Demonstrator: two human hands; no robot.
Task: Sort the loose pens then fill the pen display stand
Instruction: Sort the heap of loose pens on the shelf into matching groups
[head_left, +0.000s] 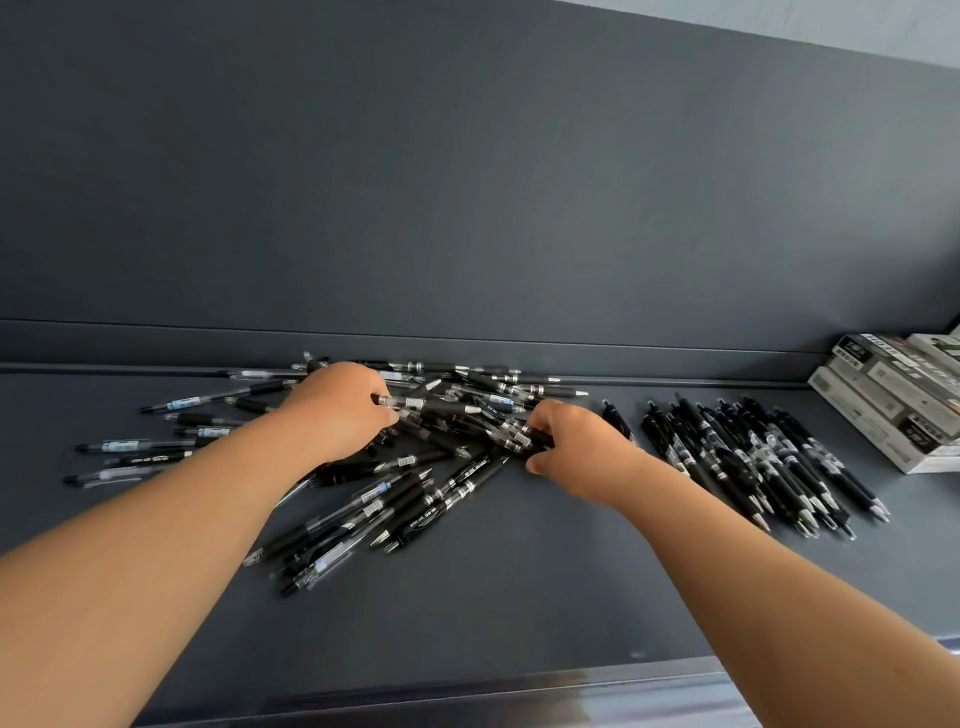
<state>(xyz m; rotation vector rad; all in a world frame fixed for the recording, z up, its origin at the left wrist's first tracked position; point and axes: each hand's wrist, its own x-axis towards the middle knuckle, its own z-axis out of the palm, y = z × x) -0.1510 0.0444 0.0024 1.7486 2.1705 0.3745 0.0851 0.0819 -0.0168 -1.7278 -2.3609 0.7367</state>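
A big pile of loose pens (415, 499) lies in the middle of the bench (519, 597). The left hand (337, 408) curls round a clear pen (431, 404) at the far side of the pile. The right hand (576, 447) pinches a small bunch of pens (524, 439) at the pile's right edge. A sorted group of black pens (753, 457) lies just right of that hand, near some boxes (893, 400).

Boxes (893, 400) cut off right; print on pens (415, 467) unreadable.

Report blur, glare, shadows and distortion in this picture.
Head view: the left hand and right hand smear slightly at the edges; the pens between them are fairly sharp; light is soft, shadows faint; a pale sheen lies on the shelf's front edge; the wide-angle lens stretches the boxes at the right border.
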